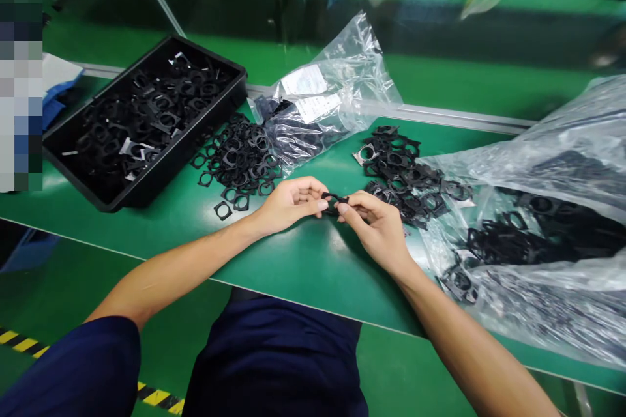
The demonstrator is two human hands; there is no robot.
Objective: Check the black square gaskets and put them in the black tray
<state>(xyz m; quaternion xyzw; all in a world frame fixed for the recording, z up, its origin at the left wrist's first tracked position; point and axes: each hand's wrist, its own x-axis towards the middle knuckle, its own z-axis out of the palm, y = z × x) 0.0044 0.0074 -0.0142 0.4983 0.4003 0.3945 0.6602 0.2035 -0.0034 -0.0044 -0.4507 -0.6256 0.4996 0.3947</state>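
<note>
At the left of the green counter [303, 273], a black plastic tray [180, 150] holds a jumble of small square black frames [161, 120], each with a round hole; a few pieces look pale and shiny. Just right of the tray, a loose heap of frames [237, 159] lies straight on the counter, beside a clear plastic bag [325, 94] with white labels. Everything seems set out this way to keep the pieces within easy reach.

Next comes the left hand [288, 205], curled with its fingers close together. It meets the right hand [376, 228] above the counter, and the two nearly touch. Together they pinch one black frame [334, 202] between their fingertips, partly hidden, apparently held up close for handling. Further right lies a second heap of frames [401, 176], overlapping the mouth of a large clear plastic bag [528, 169] that holds many more.
</note>
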